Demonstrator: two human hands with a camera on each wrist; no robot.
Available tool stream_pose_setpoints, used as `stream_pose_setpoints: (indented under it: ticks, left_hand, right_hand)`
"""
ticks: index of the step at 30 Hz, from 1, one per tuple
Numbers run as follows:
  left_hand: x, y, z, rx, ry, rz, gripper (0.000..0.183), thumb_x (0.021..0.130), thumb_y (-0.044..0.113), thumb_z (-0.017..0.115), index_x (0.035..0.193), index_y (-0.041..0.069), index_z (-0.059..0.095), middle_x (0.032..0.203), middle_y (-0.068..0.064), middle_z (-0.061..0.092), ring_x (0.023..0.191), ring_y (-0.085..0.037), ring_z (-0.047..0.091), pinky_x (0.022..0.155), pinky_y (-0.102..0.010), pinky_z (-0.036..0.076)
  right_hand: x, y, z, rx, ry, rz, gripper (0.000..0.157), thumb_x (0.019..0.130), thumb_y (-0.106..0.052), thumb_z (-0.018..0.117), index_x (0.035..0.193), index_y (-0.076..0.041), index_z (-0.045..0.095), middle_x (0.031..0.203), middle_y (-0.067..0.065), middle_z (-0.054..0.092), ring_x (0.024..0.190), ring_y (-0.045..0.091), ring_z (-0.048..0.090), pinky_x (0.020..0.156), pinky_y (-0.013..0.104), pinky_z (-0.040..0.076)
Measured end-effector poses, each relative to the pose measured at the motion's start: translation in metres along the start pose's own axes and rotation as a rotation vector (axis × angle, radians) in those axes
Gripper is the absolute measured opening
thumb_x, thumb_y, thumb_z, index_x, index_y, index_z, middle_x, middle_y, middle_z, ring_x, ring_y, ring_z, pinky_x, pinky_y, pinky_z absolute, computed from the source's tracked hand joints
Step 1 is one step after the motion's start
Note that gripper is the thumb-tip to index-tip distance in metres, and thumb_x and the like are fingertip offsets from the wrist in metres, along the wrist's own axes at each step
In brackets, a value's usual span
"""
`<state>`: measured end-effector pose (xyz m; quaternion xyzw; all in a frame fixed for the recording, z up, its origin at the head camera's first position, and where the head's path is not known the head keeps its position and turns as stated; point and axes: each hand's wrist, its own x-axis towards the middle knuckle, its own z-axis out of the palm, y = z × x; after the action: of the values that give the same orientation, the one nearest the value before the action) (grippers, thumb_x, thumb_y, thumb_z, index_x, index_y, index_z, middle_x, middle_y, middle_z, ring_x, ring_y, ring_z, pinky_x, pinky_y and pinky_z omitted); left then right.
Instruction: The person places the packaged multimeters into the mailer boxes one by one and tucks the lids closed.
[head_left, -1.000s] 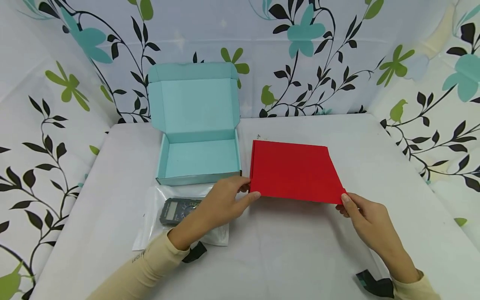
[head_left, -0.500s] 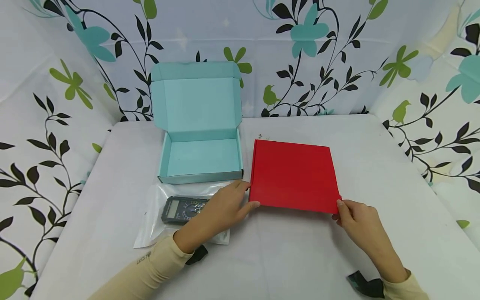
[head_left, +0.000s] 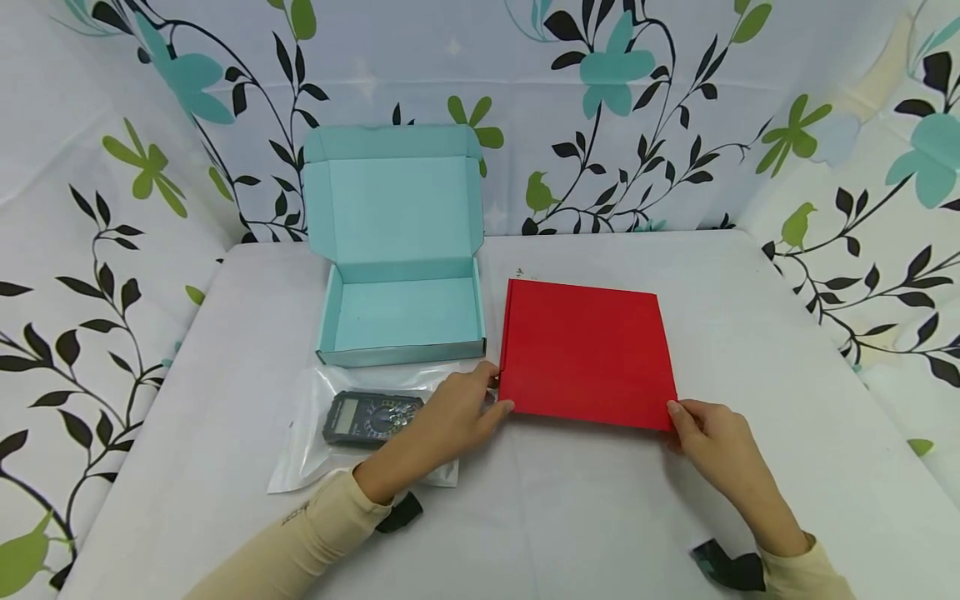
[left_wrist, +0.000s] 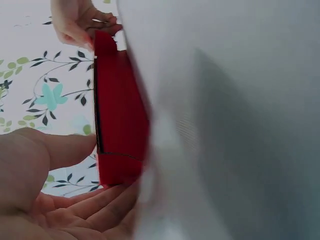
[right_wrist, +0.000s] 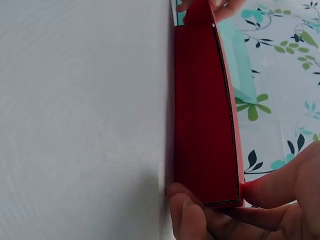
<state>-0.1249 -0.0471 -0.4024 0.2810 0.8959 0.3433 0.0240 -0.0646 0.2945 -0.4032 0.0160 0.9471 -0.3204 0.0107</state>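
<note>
A red cardboard box (head_left: 588, 354) lies on the white table with its lid down. At its front left corner, my left hand (head_left: 457, 408) grips the box, thumb at the front and fingers along the side. The front right corner is held by my right hand (head_left: 716, 442); in the right wrist view its thumb (right_wrist: 272, 187) presses the lid edge while the fingers bend around the corner. The box's red front wall (right_wrist: 202, 115) shows there between both hands. What is inside the box is hidden.
Left of the red box stands an open turquoise box (head_left: 405, 312), lid upright. In front of it, a multimeter (head_left: 372, 418) lies on or in a clear plastic bag (head_left: 300, 467), partly behind my left forearm. A patterned cloth (head_left: 420, 67) hangs behind the table (head_left: 585, 517).
The red box's front edge has come down toward the table and toward me. Both hands went down with it, the right one shifting slightly left. The turquoise box and multimeter stayed put.
</note>
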Motion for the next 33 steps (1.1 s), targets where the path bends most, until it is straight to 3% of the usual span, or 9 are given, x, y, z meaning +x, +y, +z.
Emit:
stream_pose_setpoints:
  ticks: [5, 8, 12, 14, 17, 20, 26, 29, 33]
  left_hand:
    - [0.004, -0.005, 0.003, 0.079, 0.032, 0.016, 0.051, 0.094, 0.01, 0.078, 0.13, -0.008, 0.048, 0.096, -0.015, 0.069, 0.081, -0.027, 0.069, 0.072, -0.04, 0.057]
    - [0.01, -0.008, 0.005, 0.17, 0.026, 0.028, 0.062, 0.093, 0.009, 0.078, 0.14, -0.01, 0.043, 0.107, -0.02, 0.068, 0.088, -0.032, 0.071, 0.076, -0.042, 0.059]
    - [0.024, -0.006, 0.002, 0.28, -0.073, -0.002, 0.079, 0.093, 0.01, 0.078, 0.154, -0.01, 0.033, 0.127, -0.023, 0.062, 0.099, -0.033, 0.07, 0.082, -0.04, 0.06]
    - [0.032, -0.006, 0.001, 0.324, -0.127, -0.02, 0.082, 0.093, 0.011, 0.078, 0.156, -0.01, 0.031, 0.128, -0.023, 0.062, 0.097, -0.032, 0.07, 0.082, -0.038, 0.06]
    - [0.044, -0.004, 0.003, 0.406, -0.151, -0.003, 0.08, 0.092, 0.012, 0.079, 0.154, -0.011, 0.035, 0.119, -0.022, 0.066, 0.09, -0.03, 0.072, 0.079, -0.036, 0.061]
    - [0.051, -0.001, 0.007, 0.535, -0.108, 0.057, 0.072, 0.09, 0.012, 0.08, 0.147, -0.015, 0.045, 0.105, -0.02, 0.071, 0.082, -0.027, 0.074, 0.074, -0.033, 0.062]
    - [0.063, 0.003, 0.011, 0.726, -0.034, 0.139, 0.055, 0.09, 0.009, 0.076, 0.135, -0.016, 0.058, 0.083, -0.014, 0.073, 0.072, -0.022, 0.074, 0.064, -0.028, 0.061]
    - [0.071, -0.001, 0.013, 0.679, -0.046, 0.113, 0.056, 0.093, 0.008, 0.073, 0.141, -0.015, 0.054, 0.089, -0.014, 0.073, 0.076, -0.021, 0.073, 0.068, -0.028, 0.061]
    - [0.068, -0.006, 0.0, 0.435, -0.109, 0.045, 0.063, 0.098, 0.008, 0.07, 0.151, -0.012, 0.043, 0.109, -0.017, 0.071, 0.09, -0.023, 0.07, 0.077, -0.028, 0.059]
  right_hand:
    - [0.009, 0.003, 0.003, -0.011, 0.019, -0.066, 0.023, 0.105, -0.012, 0.06, 0.108, 0.008, 0.07, 0.073, 0.002, 0.065, 0.066, 0.019, 0.06, 0.057, 0.03, 0.049]
    - [0.017, 0.008, 0.003, -0.043, 0.031, -0.122, 0.024, 0.102, -0.011, 0.067, 0.115, 0.009, 0.066, 0.082, 0.006, 0.07, 0.071, 0.022, 0.066, 0.06, 0.032, 0.054]
    - [0.032, 0.014, -0.002, -0.109, -0.003, -0.276, 0.063, 0.091, -0.01, 0.081, 0.143, 0.006, 0.051, 0.098, 0.013, 0.071, 0.08, 0.025, 0.068, 0.065, 0.036, 0.059]
    - [0.042, 0.016, -0.003, -0.142, -0.033, -0.357, 0.083, 0.086, -0.01, 0.087, 0.153, 0.003, 0.042, 0.104, 0.015, 0.069, 0.082, 0.024, 0.066, 0.068, 0.036, 0.059]
    - [0.055, 0.018, -0.002, -0.185, -0.049, -0.448, 0.092, 0.081, -0.009, 0.091, 0.156, 0.003, 0.039, 0.11, 0.022, 0.067, 0.088, 0.031, 0.066, 0.073, 0.041, 0.06]
    - [0.064, 0.019, -0.002, -0.242, -0.002, -0.485, 0.088, 0.078, -0.007, 0.092, 0.151, 0.003, 0.044, 0.109, 0.028, 0.069, 0.09, 0.041, 0.068, 0.076, 0.051, 0.06]
    - [0.083, 0.016, -0.009, -0.291, 0.018, -0.455, 0.077, 0.078, -0.006, 0.092, 0.142, 0.002, 0.05, 0.089, 0.025, 0.072, 0.08, 0.042, 0.07, 0.076, 0.054, 0.06]
    - [0.094, 0.02, -0.013, -0.306, 0.003, -0.414, 0.076, 0.08, -0.006, 0.091, 0.143, 0.002, 0.049, 0.088, 0.027, 0.071, 0.081, 0.043, 0.069, 0.076, 0.054, 0.059]
    - [0.117, 0.024, -0.016, -0.315, -0.052, -0.319, 0.078, 0.084, -0.008, 0.088, 0.149, 0.001, 0.045, 0.104, 0.036, 0.067, 0.093, 0.049, 0.065, 0.08, 0.057, 0.058]
